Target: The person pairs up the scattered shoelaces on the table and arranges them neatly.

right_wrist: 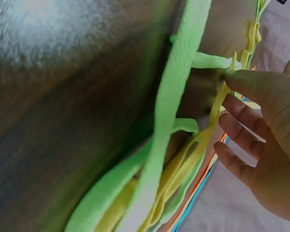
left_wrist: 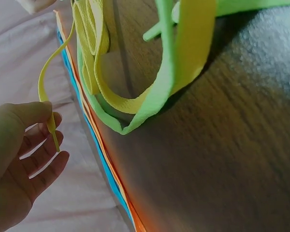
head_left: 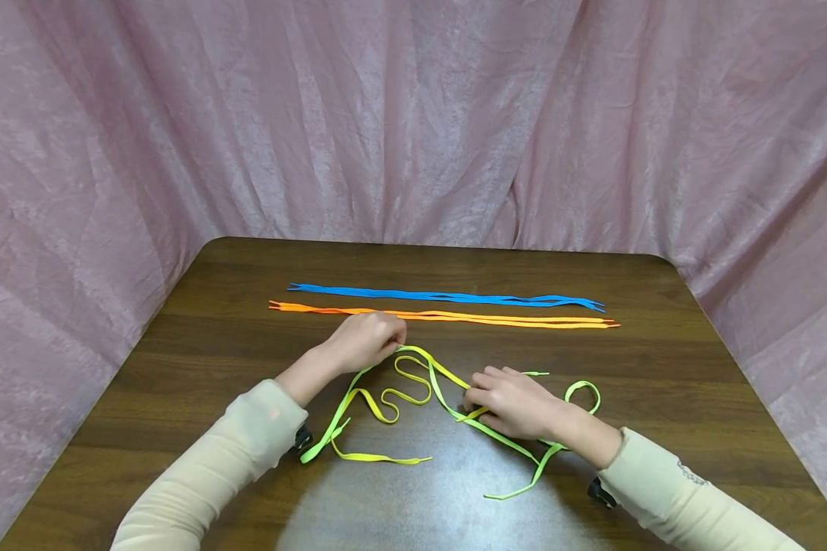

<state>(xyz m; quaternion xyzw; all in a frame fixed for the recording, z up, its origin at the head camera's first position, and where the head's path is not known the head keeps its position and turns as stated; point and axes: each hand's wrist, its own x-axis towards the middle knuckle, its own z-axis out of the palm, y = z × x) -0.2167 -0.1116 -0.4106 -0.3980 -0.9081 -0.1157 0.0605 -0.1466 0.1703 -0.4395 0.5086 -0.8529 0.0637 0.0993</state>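
Yellow shoelace [head_left: 448, 373] and neon-green shoelace [head_left: 338, 419] lie loosely looped over each other on the wooden table. My left hand [head_left: 367, 341] is at the far side of the loops. In the left wrist view, its thumb and forefinger pinch a yellow lace near its tip [left_wrist: 51, 124], while the other fingers are loosely bent. My right hand [head_left: 513, 398] is low over the right part of the tangle. Its thumb and forefinger pinch a yellow lace [right_wrist: 217, 106] in the right wrist view. The palm hides some crossings in the head view.
Beyond the hands, a straightened set of orange shoelaces [head_left: 455, 315] lies across the table [head_left: 200, 337]. Blue shoelaces [head_left: 413, 295] run roughly parallel behind it. A pink curtain [head_left: 413, 122] hangs around the table's back and sides. Green loops extend beneath the right wrist.
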